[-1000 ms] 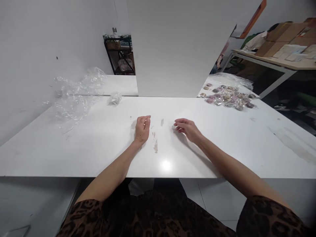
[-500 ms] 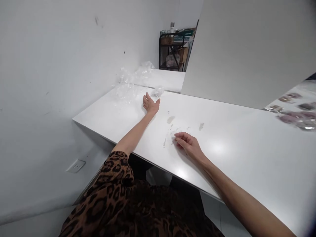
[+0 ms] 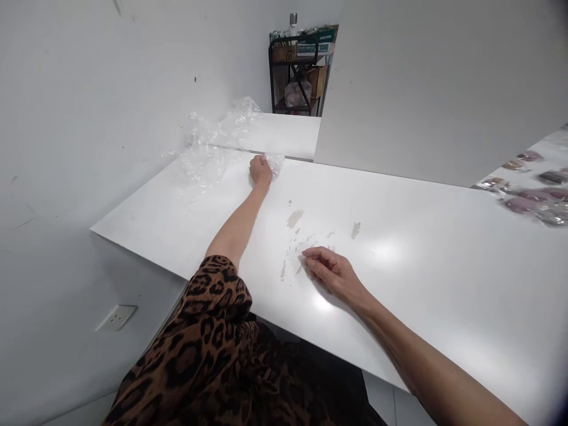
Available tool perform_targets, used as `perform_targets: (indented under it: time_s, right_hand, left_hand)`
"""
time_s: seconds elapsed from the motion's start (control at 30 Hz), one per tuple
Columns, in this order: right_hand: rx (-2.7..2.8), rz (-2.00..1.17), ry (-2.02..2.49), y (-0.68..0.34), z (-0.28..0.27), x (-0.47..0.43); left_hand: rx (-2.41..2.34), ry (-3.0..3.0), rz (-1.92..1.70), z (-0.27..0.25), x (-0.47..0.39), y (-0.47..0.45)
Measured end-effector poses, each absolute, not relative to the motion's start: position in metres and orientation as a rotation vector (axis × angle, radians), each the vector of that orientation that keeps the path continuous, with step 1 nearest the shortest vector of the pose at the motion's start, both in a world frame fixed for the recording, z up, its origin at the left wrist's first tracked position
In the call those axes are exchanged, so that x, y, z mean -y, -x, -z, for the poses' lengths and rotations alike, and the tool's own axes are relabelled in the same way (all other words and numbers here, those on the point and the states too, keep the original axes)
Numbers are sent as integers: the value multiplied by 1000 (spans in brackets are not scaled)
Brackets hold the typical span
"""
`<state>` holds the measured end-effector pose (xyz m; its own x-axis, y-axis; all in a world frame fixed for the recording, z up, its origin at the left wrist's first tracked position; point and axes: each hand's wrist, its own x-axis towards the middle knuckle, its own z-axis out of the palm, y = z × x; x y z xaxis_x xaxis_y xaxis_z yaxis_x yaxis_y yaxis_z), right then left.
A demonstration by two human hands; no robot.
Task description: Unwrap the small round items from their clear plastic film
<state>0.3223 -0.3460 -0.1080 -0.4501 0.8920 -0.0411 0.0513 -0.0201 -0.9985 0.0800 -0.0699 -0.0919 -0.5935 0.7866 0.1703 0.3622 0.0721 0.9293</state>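
My left hand (image 3: 260, 170) reaches toward the far side of the white table (image 3: 421, 236). Its fingers are curled closed on a small crumpled clear plastic bag (image 3: 276, 164), which bulges out to the right of the knuckles. What the bag contains is too unclear to name. Nearer to me, my right hand (image 3: 331, 270) rests low over the tabletop beside several grey worn marks (image 3: 294, 219). Its fingers are bent together, with thumb tip and index tip close to each other. Whether anything small is between them is hidden.
Loose crumpled clear plastic (image 3: 206, 151) lies against the wall at the far left. A tall pale panel (image 3: 412, 89) stands along the table's back edge. Plastic-wrapped dark pink items (image 3: 528, 201) lie at the far right. Behind stands a black shelf rack (image 3: 293, 74) with boxes.
My left hand was open beside the small plastic bag; its fingers have closed on it. My right hand keeps nearly the same pose. The view has shifted slightly.
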Motion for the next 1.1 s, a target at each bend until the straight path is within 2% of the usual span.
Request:
perform_targets:
  time_s: [0.13, 0.3, 0.43, 0.6, 0.7, 0.83, 1.1]
  right_hand:
    - [1321, -1459, 1048, -323, 109, 336]
    - [1101, -1193, 1082, -328, 116, 318]
    - [1059, -1259, 1031, -335, 113, 312]
    - [964, -1233, 1031, -351, 107, 305]
    - [1155, -1134, 1047, -361, 105, 301]
    - [1330, -1227, 1024, -362, 105, 303]
    - [967, -1087, 951, -358, 101, 300]
  left_hand:
    - [-1618, -1069, -1611, 88, 120, -101]
    - [-1265, -948, -1463, 85, 210, -144]
    - [-1043, -965, -1349, 84, 260, -174]
    - [-930, -1007, -1328, 90, 273, -182]
    - [-941, -1015, -1305, 93, 274, -177]
    - [-948, -1086, -1217, 90, 281, -172]
    - [-685, -950, -969, 82, 285, -167]
